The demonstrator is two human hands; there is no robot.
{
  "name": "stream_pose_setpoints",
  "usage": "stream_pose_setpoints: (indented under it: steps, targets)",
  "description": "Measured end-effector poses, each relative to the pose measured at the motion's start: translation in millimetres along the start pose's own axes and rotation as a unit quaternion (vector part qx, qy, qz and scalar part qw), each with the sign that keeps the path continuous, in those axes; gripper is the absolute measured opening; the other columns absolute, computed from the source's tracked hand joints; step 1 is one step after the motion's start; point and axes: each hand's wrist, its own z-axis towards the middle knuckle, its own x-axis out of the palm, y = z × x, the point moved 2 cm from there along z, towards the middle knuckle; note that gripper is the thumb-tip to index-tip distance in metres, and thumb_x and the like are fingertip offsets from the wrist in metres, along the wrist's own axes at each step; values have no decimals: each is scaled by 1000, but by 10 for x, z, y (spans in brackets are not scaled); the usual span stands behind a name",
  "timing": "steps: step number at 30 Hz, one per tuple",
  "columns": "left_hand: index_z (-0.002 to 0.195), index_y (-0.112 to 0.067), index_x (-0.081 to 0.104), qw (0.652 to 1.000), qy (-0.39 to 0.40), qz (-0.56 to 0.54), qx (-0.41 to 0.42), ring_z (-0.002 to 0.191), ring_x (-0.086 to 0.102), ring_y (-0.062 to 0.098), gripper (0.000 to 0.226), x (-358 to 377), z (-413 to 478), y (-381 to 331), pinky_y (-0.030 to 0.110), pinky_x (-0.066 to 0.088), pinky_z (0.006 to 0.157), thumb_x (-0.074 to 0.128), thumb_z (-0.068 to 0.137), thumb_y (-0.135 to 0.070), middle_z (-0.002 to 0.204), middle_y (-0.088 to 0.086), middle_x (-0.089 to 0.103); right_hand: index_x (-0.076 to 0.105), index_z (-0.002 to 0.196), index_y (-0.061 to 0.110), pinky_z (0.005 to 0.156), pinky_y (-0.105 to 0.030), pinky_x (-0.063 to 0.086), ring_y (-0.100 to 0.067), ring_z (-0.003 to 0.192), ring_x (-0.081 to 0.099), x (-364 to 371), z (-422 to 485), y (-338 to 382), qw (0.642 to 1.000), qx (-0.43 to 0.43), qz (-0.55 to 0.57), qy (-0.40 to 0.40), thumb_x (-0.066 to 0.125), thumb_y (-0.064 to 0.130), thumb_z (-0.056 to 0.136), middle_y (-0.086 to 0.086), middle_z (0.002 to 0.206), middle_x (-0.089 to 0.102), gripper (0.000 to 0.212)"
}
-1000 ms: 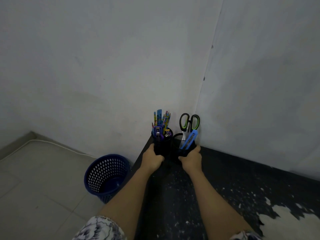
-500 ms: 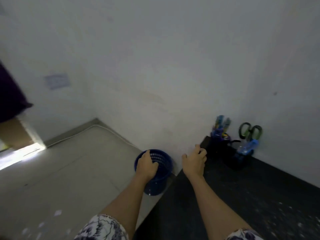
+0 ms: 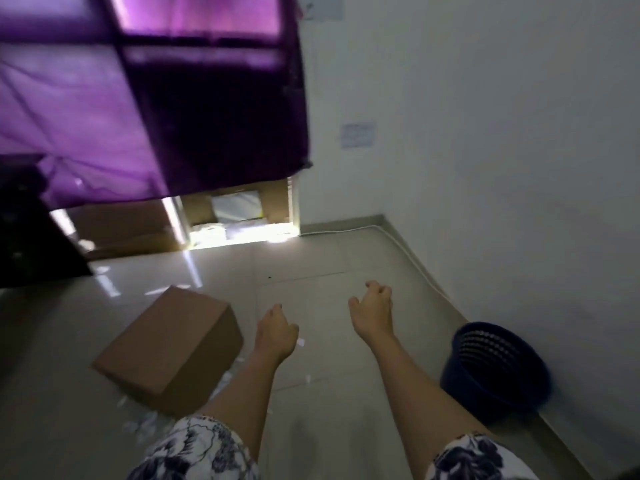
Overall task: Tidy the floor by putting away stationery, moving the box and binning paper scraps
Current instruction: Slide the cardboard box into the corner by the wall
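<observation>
A closed brown cardboard box (image 3: 169, 348) lies on the tiled floor at the lower left. White paper scraps (image 3: 145, 422) are scattered around its near corner and a few more paper scraps (image 3: 300, 342) lie beside my left wrist. My left hand (image 3: 275, 332) hovers just right of the box, fingers loosely curled, holding nothing. My right hand (image 3: 372, 310) is held out further right, fingers bent and apart, empty. A dark blue perforated waste basket (image 3: 491, 368) stands by the wall at the right. The stationery holders are out of view.
A purple curtain (image 3: 156, 98) hangs over a window or doorway at the back, with cardboard (image 3: 124, 226) and bright light under it. A dark piece of furniture (image 3: 31, 220) stands at the far left. A white cable (image 3: 408, 251) runs along the right wall's base.
The view has swung left from the black counter corner to the open floor. Both hands left the stationery holders and now hang empty over the floor; the box has come into view.
</observation>
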Motion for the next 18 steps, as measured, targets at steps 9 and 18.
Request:
stream_pose_setpoints:
  steps: [9, 18]
  targets:
    - [147, 1, 22, 982, -56, -41, -173, 132, 41, 37, 64, -877, 609, 1531, 39, 35, 107, 51, 95, -23, 147, 21, 37, 39, 135, 3, 100, -38, 39, -36, 121, 45, 1774, 323, 1160, 977, -99, -66, 175, 49, 21, 94, -17, 139, 32, 45]
    - [141, 5, 28, 934, -80, -81, -339, 127, 45, 35, 54, -1268, 1615, 2634, 37, 40, 101, 48, 96, -16, 142, 22, 42, 42, 130, 2, 99, -40, 40, -39, 120, 46, 3569, 1233, 1912, 928, -148, -143, 310, 47, 25, 96, -21, 135, 37, 41]
